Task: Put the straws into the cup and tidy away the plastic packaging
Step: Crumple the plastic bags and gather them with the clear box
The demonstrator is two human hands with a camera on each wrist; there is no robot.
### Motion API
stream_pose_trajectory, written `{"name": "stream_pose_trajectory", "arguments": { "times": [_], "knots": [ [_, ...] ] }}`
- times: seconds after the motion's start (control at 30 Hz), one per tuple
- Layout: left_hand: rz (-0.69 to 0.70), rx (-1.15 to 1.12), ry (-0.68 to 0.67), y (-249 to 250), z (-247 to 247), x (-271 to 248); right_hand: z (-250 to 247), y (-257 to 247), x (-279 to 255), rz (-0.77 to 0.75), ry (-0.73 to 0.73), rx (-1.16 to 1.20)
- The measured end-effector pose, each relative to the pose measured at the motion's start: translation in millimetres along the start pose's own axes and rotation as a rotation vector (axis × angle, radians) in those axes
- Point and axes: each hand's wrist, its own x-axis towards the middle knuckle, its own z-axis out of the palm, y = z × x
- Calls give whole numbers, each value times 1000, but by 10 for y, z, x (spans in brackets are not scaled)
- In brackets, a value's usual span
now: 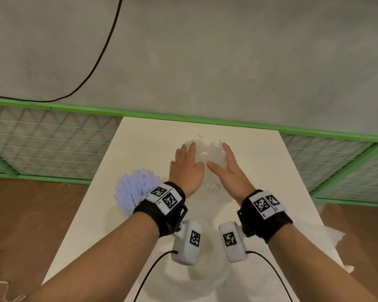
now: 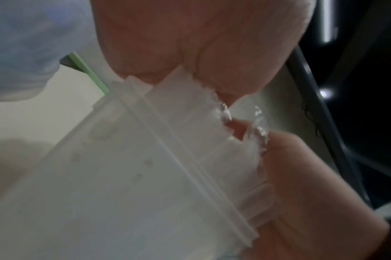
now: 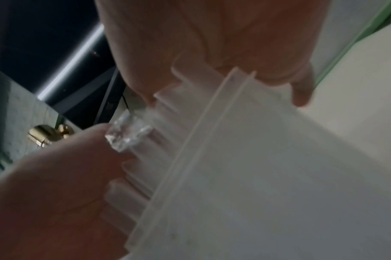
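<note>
At the left of the desk [image 1: 140, 138] stands the cup [image 1: 127, 205], mostly hidden behind the left wrist, with the pale violet straws [image 1: 134, 186] fanning out of its top; that half of the task looks done. Just right of it the left hand [image 1: 187, 168] lies flat, fingers straight and released, its palm pressing the left flank of the clear plastic packaging [image 1: 207, 153]; the right hand [image 1: 228, 171] mirrors it on the far-right flank, fingers likewise straight, nothing clenched.

The step in hand seems to be gathering the packaging into a compact wad; to do it well, press both palms inward evenly so the slippery film does not squirt out toward the far edge, then curl the fingers over the top to trap it; keep the left forearm away from the cup, which stands close enough to be knocked over.

The packaging sits on the desk between the two palms, touching both, at the middle far part of the surface; in the wrist views a crinkled clear scrap shows between thumb and fingers, with a ridged translucent plastic piece [image 2: 168, 158] close below, whose identity I cannot tell.
</note>
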Motion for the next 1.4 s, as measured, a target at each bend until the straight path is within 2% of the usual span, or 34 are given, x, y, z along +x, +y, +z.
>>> {"name": "stream_pose_trajectory", "arguments": {
  "times": [0.1,0.2,0.27,0.3,0.4,0.5,0.53,0.67,0.73,0.8,0.9,0.97,1.03,1.1,1.2,1.3,1.4],
  "knots": [
    [56,-65,-70,5,-29,23,38,16,-27,-60,66,31],
    [88,-142,-121,-11,-72,54,10,25,-37,-102,86,-41],
    [90,-94,-123,-4,-76,72,-7,-18,-7,-84,41,-165],
    [71,7,-121,-1,-73,79,-23,-46,17,-56,3,-240],
    [45,370,6,7,-115,81,-123,-183,59,0,-60,-498],
    [144,434,223,-10,-197,108,-174,-273,43,-133,6,-540],
    [177,456,217,-28,-189,128,-150,-261,29,-183,1,-585],
    [207,578,-14,-120,-93,200,5,-96,-26,-224,-59,-748],
    [214,632,-31,-143,-96,236,30,-63,-61,-247,-46,-740],
    [210,674,-47,-123,-116,269,9,-62,-68,-274,-68,-705],
    [201,692,-117,-75,-182,308,-132,-142,-40,-219,-89,-472],
    [212,618,-78,-21,-262,287,-233,-195,10,-232,26,-428],
    [227,533,53,32,-261,192,-248,-214,38,-287,112,-515],
    [246,544,95,26,-161,53,-178,-185,45,-293,52,-642],
    [231,599,28,-95,-14,-85,-76,-96,53,-205,-72,-783],
    [240,640,4,-174,-4,-121,-66,-110,131,-118,-82,-826],
    [280,693,-91,-181,-70,-159,-64,-159,208,-88,-107,-817]
  ]
}}
